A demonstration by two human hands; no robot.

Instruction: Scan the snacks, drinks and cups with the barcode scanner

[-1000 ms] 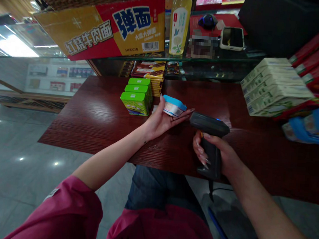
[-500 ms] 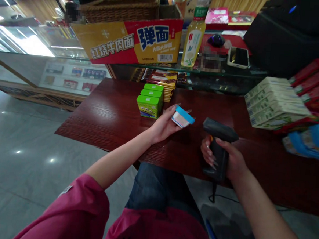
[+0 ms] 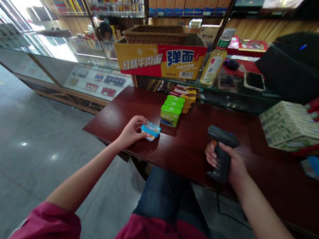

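Observation:
A small plastic tub with a blue lid (image 3: 152, 128) is at the left part of the dark wooden counter (image 3: 116, 112). My left hand (image 3: 133, 132) grips its left end, thumb at the near side and fingers at the far side. The tub's base appears to be on the wood. Wrapped round the handle of a black barcode scanner (image 3: 223, 154), my right hand (image 3: 235, 162) holds it above the counter's near edge, its head turned to the left. Several green tins (image 3: 171, 115) stand in a row just beyond the tub.
Wrapped snack bars (image 3: 187, 94) lie behind the tins. On the glass shelf above are a noodle carton (image 3: 177, 64), a bottle of yellow drink (image 3: 213, 66) and a phone (image 3: 254, 81). Pale boxes (image 3: 291, 126) are stacked at right. The scanner's cable (image 3: 231, 216) hangs below the counter.
My left hand has carried the tub leftward and down to the counter, its blue lid now facing up. The scanner stays in my right hand. The view has shifted, showing more shelves.

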